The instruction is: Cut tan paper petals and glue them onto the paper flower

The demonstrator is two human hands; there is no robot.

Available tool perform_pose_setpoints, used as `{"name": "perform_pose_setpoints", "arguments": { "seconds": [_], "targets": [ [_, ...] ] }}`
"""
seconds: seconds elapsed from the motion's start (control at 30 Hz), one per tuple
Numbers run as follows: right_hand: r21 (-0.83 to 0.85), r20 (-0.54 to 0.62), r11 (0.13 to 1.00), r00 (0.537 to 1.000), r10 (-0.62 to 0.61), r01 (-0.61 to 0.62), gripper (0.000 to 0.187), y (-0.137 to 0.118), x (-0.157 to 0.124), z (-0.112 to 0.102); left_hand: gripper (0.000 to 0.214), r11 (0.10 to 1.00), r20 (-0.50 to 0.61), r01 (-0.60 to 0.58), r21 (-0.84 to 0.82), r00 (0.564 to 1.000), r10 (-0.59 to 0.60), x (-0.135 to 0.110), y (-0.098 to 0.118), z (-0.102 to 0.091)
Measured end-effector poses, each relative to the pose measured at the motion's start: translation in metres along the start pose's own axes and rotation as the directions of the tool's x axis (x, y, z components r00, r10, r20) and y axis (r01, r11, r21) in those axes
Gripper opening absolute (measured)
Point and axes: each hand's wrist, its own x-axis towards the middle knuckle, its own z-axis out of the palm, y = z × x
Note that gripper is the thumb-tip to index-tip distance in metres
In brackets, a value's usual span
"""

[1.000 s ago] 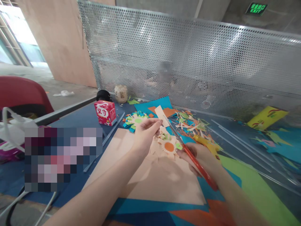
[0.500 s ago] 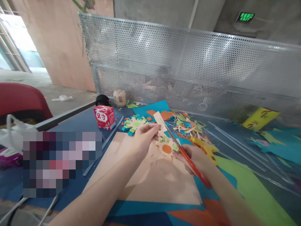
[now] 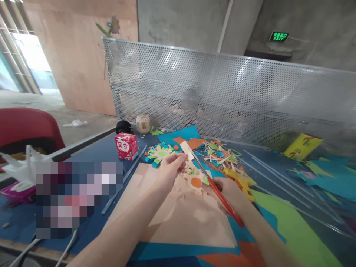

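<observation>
My left hand (image 3: 172, 163) pinches a small cream paper strip (image 3: 187, 149) between thumb and fingers. Wrapped around the red handles of a pair of scissors (image 3: 226, 200) is my right hand (image 3: 226, 189). The scissor blades point up and left, their tips at the strip; whether they are cutting it I cannot tell. Below the blades lies a fringed paper flower with an orange centre (image 3: 196, 183), on a large peach paper sheet (image 3: 164, 226). A layered blue, green and cream paper flower (image 3: 161, 153) is just beyond my left hand.
Paper scraps (image 3: 222, 157) pile up behind my right hand, beside a yellow glue gun (image 3: 241, 182). Clear sticks (image 3: 278, 178) lie to the right near a yellow box (image 3: 303, 147). At left stands a red box (image 3: 126, 146). A perforated metal screen (image 3: 222, 92) closes the back.
The camera view has tipped up slightly, so the table sits lower. Both hands keep nearly the same pose, with the strip and scissors still held.
</observation>
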Motion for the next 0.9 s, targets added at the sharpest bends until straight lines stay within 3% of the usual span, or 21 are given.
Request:
{"name": "perform_pose_setpoints", "arguments": {
  "seconds": [0.23,0.53,0.9],
  "targets": [
    [-0.041,-0.005,0.999,1.000,-0.005,0.004,0.033,0.0010,0.0011,0.0017,0.023,0.978,-0.071,-0.140,0.153,0.986,0.152,0.0039,0.0006,-0.0022],
    [0.027,0.014,0.999,1.000,0.021,-0.022,0.031,-0.0035,-0.0008,0.0026,0.022,0.966,0.021,-0.163,0.199,0.987,0.162,0.0027,-0.0014,-0.0019],
    [0.002,0.018,1.000,0.999,0.030,-0.030,0.036,-0.0004,-0.0005,0.0010,0.021,0.984,-0.010,-0.118,0.132,0.993,0.120,0.0026,0.0007,-0.0008]
  ]
}}
